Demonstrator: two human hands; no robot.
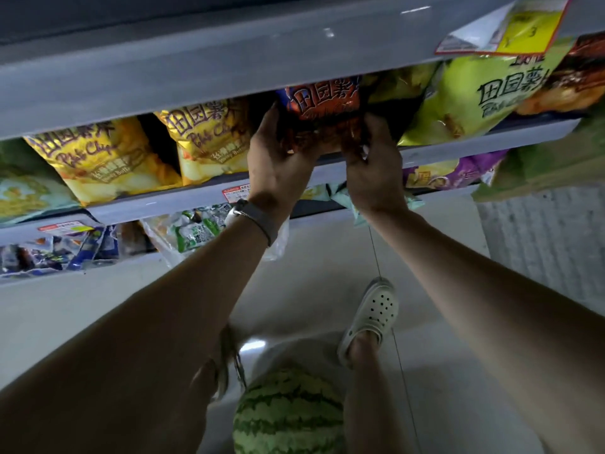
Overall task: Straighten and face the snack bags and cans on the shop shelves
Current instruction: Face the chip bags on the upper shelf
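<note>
An orange-red chip bag [322,108] stands on the grey shelf [209,191] under the shelf above. My left hand [278,158] grips its left side and my right hand [373,165] grips its lower right corner. Two yellow chip bags [98,158] [209,139] lean to its left. A light green chip bag [471,96] leans to its right, partly over the shelf edge. The lower part of the orange-red bag is hidden by my hands.
An upper shelf edge [196,67] overhangs the bags, with a yellow price tag [523,27] hanging at right. Lower shelves hold purple bags [458,172] and small packets [196,231]. On the floor are a watermelon [288,414] and my white shoe [373,316].
</note>
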